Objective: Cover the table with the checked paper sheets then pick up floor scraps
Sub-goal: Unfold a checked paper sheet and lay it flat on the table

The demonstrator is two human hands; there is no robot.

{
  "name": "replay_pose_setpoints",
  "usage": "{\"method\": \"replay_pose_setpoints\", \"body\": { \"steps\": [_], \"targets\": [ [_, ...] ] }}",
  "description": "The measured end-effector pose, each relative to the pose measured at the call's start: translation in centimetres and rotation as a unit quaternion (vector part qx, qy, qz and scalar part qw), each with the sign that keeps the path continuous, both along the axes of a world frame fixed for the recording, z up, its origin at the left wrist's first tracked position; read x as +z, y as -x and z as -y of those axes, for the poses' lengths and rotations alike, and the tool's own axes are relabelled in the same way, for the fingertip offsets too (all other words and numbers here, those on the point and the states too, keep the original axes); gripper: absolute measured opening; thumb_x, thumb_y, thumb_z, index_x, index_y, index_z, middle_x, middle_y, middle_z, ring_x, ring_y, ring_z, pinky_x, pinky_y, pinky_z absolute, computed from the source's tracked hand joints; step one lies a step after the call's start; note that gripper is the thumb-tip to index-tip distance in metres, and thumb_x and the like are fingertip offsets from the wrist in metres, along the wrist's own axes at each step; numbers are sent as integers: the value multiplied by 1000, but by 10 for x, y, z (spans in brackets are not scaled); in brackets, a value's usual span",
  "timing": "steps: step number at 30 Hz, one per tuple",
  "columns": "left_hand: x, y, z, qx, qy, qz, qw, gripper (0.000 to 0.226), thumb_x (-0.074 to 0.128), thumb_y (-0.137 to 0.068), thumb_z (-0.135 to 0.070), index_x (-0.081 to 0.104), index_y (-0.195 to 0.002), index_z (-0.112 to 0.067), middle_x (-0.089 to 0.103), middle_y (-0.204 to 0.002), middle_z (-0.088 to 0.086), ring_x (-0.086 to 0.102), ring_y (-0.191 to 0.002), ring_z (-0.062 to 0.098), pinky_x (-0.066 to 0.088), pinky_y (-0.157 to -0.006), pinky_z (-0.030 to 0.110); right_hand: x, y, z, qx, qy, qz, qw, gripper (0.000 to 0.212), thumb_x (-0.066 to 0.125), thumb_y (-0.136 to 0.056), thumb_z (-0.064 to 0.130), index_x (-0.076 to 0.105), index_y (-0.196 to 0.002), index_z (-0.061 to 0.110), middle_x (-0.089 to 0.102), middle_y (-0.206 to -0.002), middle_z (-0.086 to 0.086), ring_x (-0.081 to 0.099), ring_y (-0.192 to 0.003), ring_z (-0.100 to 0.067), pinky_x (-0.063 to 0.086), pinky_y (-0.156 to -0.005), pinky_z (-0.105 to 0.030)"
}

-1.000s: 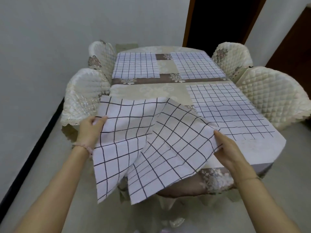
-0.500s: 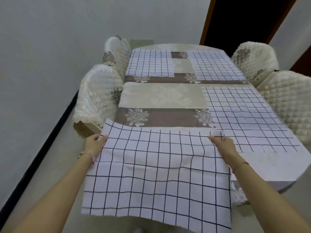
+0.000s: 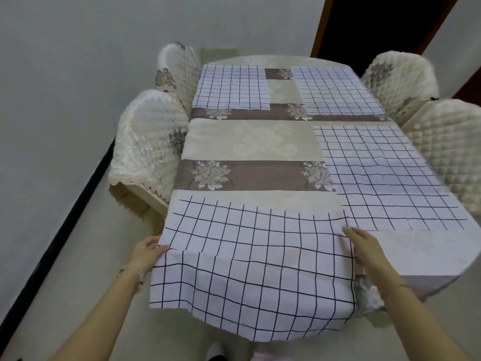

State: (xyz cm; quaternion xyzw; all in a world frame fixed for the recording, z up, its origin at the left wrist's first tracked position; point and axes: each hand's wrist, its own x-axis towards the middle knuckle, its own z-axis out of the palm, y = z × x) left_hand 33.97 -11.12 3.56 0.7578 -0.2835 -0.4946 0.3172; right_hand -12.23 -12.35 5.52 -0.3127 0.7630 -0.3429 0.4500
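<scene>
Checked sheet (image 3: 250, 259) draped over near left corner of table (image 3: 250, 142), front part hanging past edge. My left hand (image 3: 145, 252) has its grip pinched on sheet's left edge. My right hand (image 3: 364, 247) lies open-fingered, flat on sheet's right edge, nothing clasped. 3 more checked sheets lie flat: near right (image 3: 385, 175), far left (image 3: 231, 87), far right (image 3: 335, 91). Quilted chairs (image 3: 148, 142) flank both sides.

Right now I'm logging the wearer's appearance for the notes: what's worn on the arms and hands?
Both forearms are bare, no sleeves or gloves. The left hand has a thin bracelet at its wrist. The right hand has nothing clearly worn; only a small dark mark shows on that forearm.
</scene>
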Motion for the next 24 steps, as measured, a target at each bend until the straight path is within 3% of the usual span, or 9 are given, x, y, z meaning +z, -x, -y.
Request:
{"method": "replay_pose_setpoints", "body": {
  "steps": [2,4,6,7,9,12,17,22,24],
  "targets": [
    [0,1,-6,4,12,10,1000,27,61,-85,-5,59,-112,-3,67,-103,15,62,-78,21,49,-63,28,-4,3,-21,4,-17,-3,1000,53,61,-87,39,52,-131,11,60,-113,-10,54,-96,-27,45,-79,-36],
    [0,2,-11,13,22,14,1000,27,61,-85,-6,60,-113,-4,67,-100,13,62,-79,21,49,-64,27,-8,2,-42,14,-58,20,998,51,68,-82,37,56,-123,8,55,-91,-7,50,-78,-23,44,-67,-31],
    [2,3,-17,20,31,12,999,25,61,-86,-6,60,-111,-3,66,-99,15,62,-80,24,50,-70,30,-12,-1,-58,47,-66,9,997,37,73,-76,32,62,-95,2,60,-78,-15,52,-68,-22,44,-64,-33],
    [4,4,-21,20,35,16,999,23,61,-86,-6,61,-109,-3,67,-100,17,62,-83,27,50,-76,33,-13,-3,-63,52,-55,1,997,37,73,-77,27,62,-88,-6,66,-78,-19,58,-67,-23,48,-66,-36],
    [6,2,-29,14,36,25,999,19,62,-85,-10,64,-103,-4,68,-103,21,61,-85,28,49,-82,37,-8,-10,-69,47,-26,10,998,18,69,-82,15,68,-88,-3,71,-82,-17,67,-78,-30,55,-76,-42],
    [14,0,-45,28,54,28,998,20,63,-84,-16,66,-102,-6,69,-103,18,61,-85,26,48,-73,31,9,-20,-68,68,31,26,997,6,65,-85,12,70,-86,8,73,-84,-10,68,-82,-28,55,-71,-36],
    [38,-5,-77,122,150,47,980,16,58,-88,-15,64,-99,-4,66,-95,11,58,-79,19,43,-64,22,27,-45,-41,122,103,11,987,11,64,-85,16,70,-82,7,72,-84,-15,64,-78,-27,53,-76,-42],
    [59,-32,-121,221,210,75,949,10,58,-89,-14,64,-95,-9,66,-97,10,58,-88,20,43,-78,30,44,-91,-11,172,139,36,975,11,63,-86,14,66,-79,7,65,-82,-19,58,-77,-25,48,-73,-41],
    [67,-47,-139,251,220,82,939,13,57,-89,-15,64,-100,-10,65,-97,6,58,-90,18,43,-76,27,51,-112,-5,198,154,43,967,12,63,-86,14,66,-84,2,67,-86,-21,59,-76,-25,49,-73,-40]
  ]
}}
